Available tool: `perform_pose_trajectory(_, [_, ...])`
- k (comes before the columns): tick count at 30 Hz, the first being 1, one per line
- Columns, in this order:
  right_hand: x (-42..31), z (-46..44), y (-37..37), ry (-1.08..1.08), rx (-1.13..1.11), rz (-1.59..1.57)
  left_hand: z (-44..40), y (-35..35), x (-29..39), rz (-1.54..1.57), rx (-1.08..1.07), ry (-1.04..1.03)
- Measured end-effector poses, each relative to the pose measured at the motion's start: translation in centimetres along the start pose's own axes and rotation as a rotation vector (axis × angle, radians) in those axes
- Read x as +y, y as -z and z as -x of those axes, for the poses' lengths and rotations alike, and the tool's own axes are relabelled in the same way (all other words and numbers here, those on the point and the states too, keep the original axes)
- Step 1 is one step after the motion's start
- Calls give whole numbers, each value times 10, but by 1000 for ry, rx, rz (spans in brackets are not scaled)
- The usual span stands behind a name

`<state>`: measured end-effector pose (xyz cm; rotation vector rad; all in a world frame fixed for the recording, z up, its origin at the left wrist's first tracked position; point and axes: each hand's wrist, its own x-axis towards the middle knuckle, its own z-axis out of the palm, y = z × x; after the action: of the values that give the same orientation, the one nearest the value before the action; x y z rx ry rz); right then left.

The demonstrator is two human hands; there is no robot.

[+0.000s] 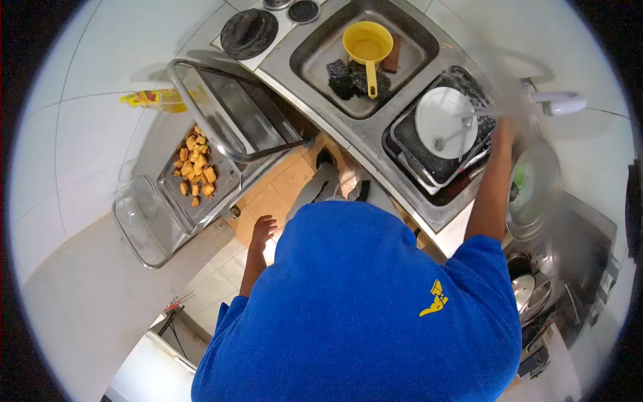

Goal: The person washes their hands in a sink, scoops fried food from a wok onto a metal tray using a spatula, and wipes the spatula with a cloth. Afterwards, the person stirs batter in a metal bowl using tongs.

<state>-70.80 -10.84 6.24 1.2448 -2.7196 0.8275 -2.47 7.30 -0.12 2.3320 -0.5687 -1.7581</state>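
Observation:
My right hand (pixel 504 128) reaches over the right-hand sink basin, beside a grey metal bar and the dishes. Its fingers are partly hidden, so whether it grips anything is unclear. Close to it, a white plate (pixel 435 110) lies on a dark rectangular tray (pixel 435 167), with metal utensils (pixel 450 139) across the plate. Down at my left side, my left hand (pixel 263 231) hangs open with nothing in it, its fingers apart.
A yellow long-handled dipper (pixel 368 41) and dark scouring pads (pixel 343 77) sit in the left basin (pixel 301 63). Browned food pieces (pixel 194 164) lie in a metal tray on the left, near a glass-and-metal rack (pixel 221 114). Pans (pixel 529 288) stand at right.

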Motion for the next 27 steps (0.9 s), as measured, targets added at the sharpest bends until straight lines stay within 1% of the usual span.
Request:
perform_pose_trajectory(1, [4, -4, 14, 133, 222, 319, -3, 3, -5, 5, 9, -1])
perform_pose_trajectory(2, [9, -11, 25, 198, 374, 511, -4, 5, -9, 9, 19, -1])
perform_pose_trajectory(3, [28, -19, 28, 264, 274, 501, 2, 4, -7, 2, 23, 13])
perform_pose_trajectory(5, [72, -39, 29, 395, 70, 476, 1, 12, -26, 18, 2, -25])
perform_pose_trajectory(6, [92, -50, 28, 358, -19, 437, 1, 15, -36, 23, -9, -44])
perform_pose_trajectory(8, [119, -72, 25, 272, -189, 364, -3, 20, -49, 30, -8, 0])
perform_pose_trajectory(10, [123, -83, 25, 425, -103, 304, -13, 27, -72, 79, -40, 40])
perform_pose_trajectory(11, [127, -83, 29, 490, -58, 272, -19, 34, -88, 105, -110, -68])
perform_pose_trajectory(12, [108, -80, 45, 448, -132, 323, -9, 26, -86, -30, -58, -112])
perform_pose_trajectory(13, [83, -77, 58, 398, -193, 369, -30, 32, -106, 82, -71, -61])
perform_pose_trajectory(14, [85, -79, 59, 447, -175, 368, -52, 38, -129, 193, -78, -9])
perform_pose_trajectory(15, [97, -93, 62, 448, -186, 377, -42, 28, -111, 176, -58, 55])
perform_pose_trajectory(16, [110, -105, 62, 438, -186, 378, -29, 17, -110, 199, -31, 1])
perform_pose_trajectory(18, [136, -123, 57, 380, -192, 374, -31, 2, -117, 139, -1, -7])
perform_pose_trajectory(20, [152, -133, 56, 316, -131, 370, -33, -6, -126, 114, 18, -22])
perform_pose_trajectory(21, [114, -113, 81, 305, -125, 392, -34, -11, -130, 110, 14, -32])
perform_pose_trajectory(24, [77, -77, 80, 231, 172, 344, -30, -22, -141, 129, 2, -84])
perform_pose_trajectory(25, [78, -67, 71, 267, 276, 370, -27, -23, -146, 142, -3, -99])
perform_pose_trajectory(27, [60, -43, 61, 368, 422, 306, -21, -24, -155, 161, -5, -146])
